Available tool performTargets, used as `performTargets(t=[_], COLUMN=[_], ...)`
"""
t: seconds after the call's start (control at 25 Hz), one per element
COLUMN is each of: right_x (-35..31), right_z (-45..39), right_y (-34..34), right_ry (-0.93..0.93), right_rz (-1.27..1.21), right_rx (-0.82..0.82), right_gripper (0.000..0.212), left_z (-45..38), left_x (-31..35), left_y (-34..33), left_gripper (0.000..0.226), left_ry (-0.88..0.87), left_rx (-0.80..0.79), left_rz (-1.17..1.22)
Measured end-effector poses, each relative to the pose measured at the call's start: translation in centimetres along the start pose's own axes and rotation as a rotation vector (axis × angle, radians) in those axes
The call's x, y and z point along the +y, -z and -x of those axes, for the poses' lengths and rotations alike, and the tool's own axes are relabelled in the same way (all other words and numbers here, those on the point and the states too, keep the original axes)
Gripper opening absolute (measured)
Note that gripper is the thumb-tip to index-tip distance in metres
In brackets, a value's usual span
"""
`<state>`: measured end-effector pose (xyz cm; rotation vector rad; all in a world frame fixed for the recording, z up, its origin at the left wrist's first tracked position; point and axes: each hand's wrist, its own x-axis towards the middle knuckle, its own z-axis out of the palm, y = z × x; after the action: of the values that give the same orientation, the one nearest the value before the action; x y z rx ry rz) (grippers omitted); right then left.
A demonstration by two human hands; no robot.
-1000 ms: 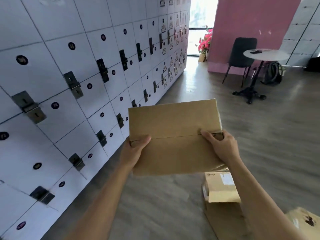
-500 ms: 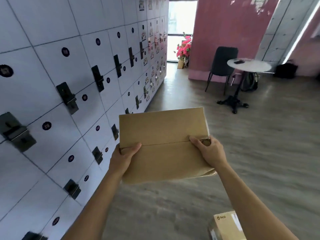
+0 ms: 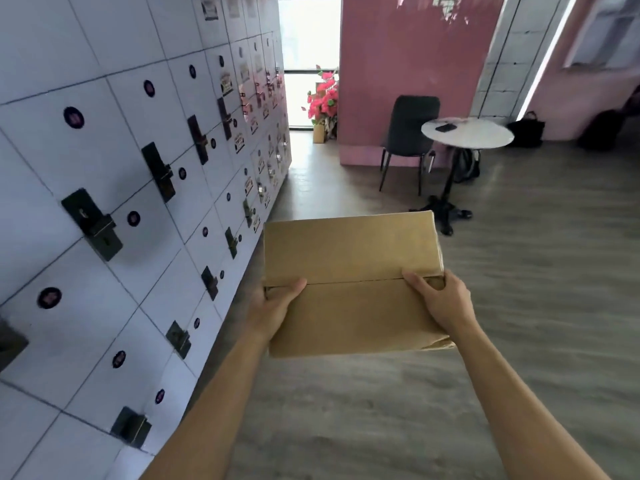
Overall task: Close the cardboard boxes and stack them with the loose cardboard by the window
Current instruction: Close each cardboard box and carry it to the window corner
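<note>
Bare floor [image 3: 346, 427] ahead; left hand [image 3: 273, 308], right hand [image 3: 440, 299] apparently grip closed box [image 3: 349, 271] side edges.

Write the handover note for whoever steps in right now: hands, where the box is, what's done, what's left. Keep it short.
Left hand: grips the left end of the cardboard box, thumb on top at the flap seam.
Right hand: grips the right end the same way.
Box: flaps folded shut, carried in the air in front of the body, beside the locker wall.
Window: far end of the aisle, past the flowers. No cardboard stack in view there.
Done: this box is closed and lifted.
Left: carry it to the window and stack it; other boxes are not in view.
</note>
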<state>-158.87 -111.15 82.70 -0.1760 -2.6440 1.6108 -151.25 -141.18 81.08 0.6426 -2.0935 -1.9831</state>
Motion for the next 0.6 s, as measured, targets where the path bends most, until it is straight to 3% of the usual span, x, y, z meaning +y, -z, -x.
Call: performTargets(t=[0.2,0.32,0.6], right_x=[-4.9,-7.2,-12.5], right_z=[-12.4,-19.3,-35.4], right_y=[-7.6,-13.3,-23.9], right_ry=[0.046,0.067,0.044], right_rz=[0.0,-0.005,-0.012], right_rx=[-0.1,-0.149,-0.13], right_gripper=[0.051,0.061,0.058], left_z=[-12.3,-20.0,-40.5], left_x=[3.2,4.4,6.9], left_y=[1.7,3.4,4.3], left_gripper=[0.091,0.097,0.088], left_ry=[0.073,0.096,0.116], left_rx=[0.12,0.142,0.125], left_rz=[-0.023,-0.042,0.023])
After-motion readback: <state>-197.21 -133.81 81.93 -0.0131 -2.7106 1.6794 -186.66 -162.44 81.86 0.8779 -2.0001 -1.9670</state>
